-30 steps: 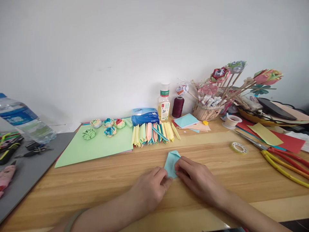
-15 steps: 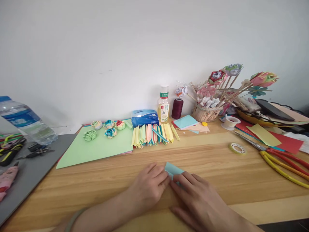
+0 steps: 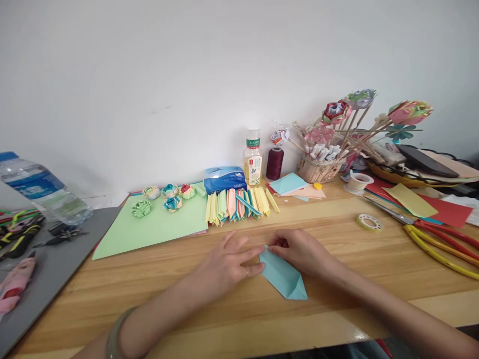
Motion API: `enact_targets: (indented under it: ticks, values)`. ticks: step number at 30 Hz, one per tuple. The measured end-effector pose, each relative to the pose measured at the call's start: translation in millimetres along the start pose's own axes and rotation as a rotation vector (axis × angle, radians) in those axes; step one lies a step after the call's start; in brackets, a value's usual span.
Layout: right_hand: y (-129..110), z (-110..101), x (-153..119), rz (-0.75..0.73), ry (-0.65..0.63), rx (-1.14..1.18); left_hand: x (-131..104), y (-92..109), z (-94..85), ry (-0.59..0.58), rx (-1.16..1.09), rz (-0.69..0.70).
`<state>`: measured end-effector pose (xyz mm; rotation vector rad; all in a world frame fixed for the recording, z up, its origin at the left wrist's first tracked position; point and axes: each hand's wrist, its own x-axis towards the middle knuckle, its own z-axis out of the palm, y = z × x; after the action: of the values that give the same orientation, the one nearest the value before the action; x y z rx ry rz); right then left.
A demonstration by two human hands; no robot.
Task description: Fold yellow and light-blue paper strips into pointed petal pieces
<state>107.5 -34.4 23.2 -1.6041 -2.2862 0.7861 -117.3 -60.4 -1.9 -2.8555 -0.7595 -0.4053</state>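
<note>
"How are you holding that?"

"My left hand (image 3: 228, 262) is spread, forefinger and thumb touching the left edge of the folded blue paper (image 3: 282, 276). My right hand (image 3: 301, 249) is narrow, fingers curled and pinching the paper's far end."

"And where does the paper lie?"

"On the wooden table (image 3: 168, 289), between my hands, its creased, pointed end slanting towards me and to the right."

"What's beyond it?"

"A row of folded paper strips (image 3: 239, 207), right in front of the blue tissue pack (image 3: 224, 180). Left of those, paper flowers (image 3: 141, 209) sit on a green sheet (image 3: 149, 237). Off to my right there's a tape roll (image 3: 361, 222), then the scissors (image 3: 415, 227), blades partly over coloured paper."
</note>
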Motion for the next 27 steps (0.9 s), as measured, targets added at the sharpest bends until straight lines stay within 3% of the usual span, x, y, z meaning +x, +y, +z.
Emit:
enact_targets:
  ticks: [4, 8, 16, 21, 27]
  values:
    - [-6, 0, -2, 0.004, 0.009, -0.011, 3, -2, -4.2, -0.008, 0.005, 0.034]
    - [-8, 1, -8, -0.005, 0.073, 0.000, 0, -1, -2.4, 0.064, 0.071, 0.074]
    - [-1, 10, -8, -0.059, 0.051, 0.148, 0, 2, -3.9, 0.117, 0.112, 0.081]
    - [-3, 14, -19, -0.118, 0.122, -0.079, 0, -1, 0.9, 0.123, 0.085, 0.085]
    - [0, 21, -27, -0.434, 0.268, -0.374, 0, 3, 6.1, 0.109, 0.050, 0.000]
